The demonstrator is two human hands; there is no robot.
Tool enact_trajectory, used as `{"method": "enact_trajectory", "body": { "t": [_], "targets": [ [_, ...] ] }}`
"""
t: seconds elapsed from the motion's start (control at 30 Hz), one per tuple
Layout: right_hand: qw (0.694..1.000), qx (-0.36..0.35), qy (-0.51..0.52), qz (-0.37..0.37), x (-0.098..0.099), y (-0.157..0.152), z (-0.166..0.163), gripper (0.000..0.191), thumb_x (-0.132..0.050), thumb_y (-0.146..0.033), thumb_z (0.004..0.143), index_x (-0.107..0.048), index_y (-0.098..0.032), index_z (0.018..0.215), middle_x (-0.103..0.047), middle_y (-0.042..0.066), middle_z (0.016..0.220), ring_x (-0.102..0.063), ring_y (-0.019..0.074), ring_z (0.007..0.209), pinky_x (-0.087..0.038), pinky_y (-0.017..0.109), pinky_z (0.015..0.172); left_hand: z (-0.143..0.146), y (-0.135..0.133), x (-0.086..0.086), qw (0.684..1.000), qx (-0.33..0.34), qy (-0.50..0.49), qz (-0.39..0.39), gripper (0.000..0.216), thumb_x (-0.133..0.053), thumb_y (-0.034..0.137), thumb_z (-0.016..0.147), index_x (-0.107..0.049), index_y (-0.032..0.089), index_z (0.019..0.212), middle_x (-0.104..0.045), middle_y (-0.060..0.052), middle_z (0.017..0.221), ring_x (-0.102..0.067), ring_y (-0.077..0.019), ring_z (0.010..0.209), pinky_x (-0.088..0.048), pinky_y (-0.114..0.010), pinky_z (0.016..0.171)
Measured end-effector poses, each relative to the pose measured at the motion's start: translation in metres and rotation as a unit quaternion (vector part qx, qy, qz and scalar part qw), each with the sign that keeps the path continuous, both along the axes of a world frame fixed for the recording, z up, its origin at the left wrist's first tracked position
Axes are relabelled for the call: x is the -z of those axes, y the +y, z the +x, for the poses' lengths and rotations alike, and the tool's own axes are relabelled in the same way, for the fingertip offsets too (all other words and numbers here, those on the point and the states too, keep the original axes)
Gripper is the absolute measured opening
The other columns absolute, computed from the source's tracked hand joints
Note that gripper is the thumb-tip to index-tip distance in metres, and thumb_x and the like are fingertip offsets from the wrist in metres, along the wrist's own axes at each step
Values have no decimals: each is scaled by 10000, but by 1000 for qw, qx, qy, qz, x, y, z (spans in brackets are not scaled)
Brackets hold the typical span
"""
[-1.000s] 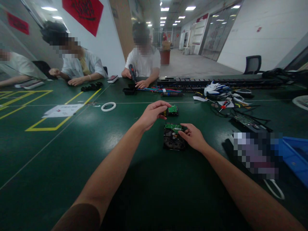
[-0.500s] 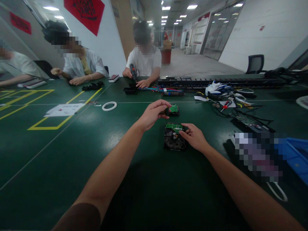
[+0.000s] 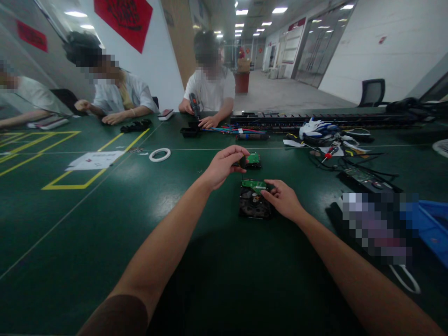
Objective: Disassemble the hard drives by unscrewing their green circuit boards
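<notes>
Fingers (image 3: 237,150) of left hand (image 3: 221,168) pinched round a screwdriver (image 3: 241,162), right hand (image 3: 284,200) half-open against a hard drive (image 3: 255,205)

White wall (image 3: 392,70), grey floor (image 3: 273,94), bright ceiling lights (image 3: 279,10), black office chair (image 3: 372,92)

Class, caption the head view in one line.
Left hand holds a slim tool; right hand touches a hard drive.

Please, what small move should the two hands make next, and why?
Probably a small twist of the left hand, with the right hand bracing the drive. The left fingers grip what looks like a screwdriver, its thin shaft pointing down at the far-left corner of the green board, while the right hand touches the board's right side. Whether the tip is seated, I cannot tell.
</notes>
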State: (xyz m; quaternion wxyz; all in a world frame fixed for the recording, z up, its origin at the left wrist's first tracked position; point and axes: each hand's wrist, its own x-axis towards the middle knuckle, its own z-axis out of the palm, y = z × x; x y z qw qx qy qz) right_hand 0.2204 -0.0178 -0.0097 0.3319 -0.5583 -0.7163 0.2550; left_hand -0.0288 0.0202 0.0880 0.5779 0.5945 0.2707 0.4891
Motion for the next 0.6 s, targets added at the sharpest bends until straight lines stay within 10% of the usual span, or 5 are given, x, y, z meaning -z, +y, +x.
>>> {"method": "enact_trajectory", "body": {
  "t": [0.6],
  "targets": [
    [1000, 0, 6, -6, -1, 0, 0, 513, -657, -470, 896, -620, -181, 1318, -653, 73, 946, -609, 152, 658, -514, 307, 604, 4, -1, 1, 999, -29, 13, 10, 212, -716, 353, 854, -691, 175, 966, -643, -52, 968, -628, -158, 892, -569, -258, 675]
  ]
}}
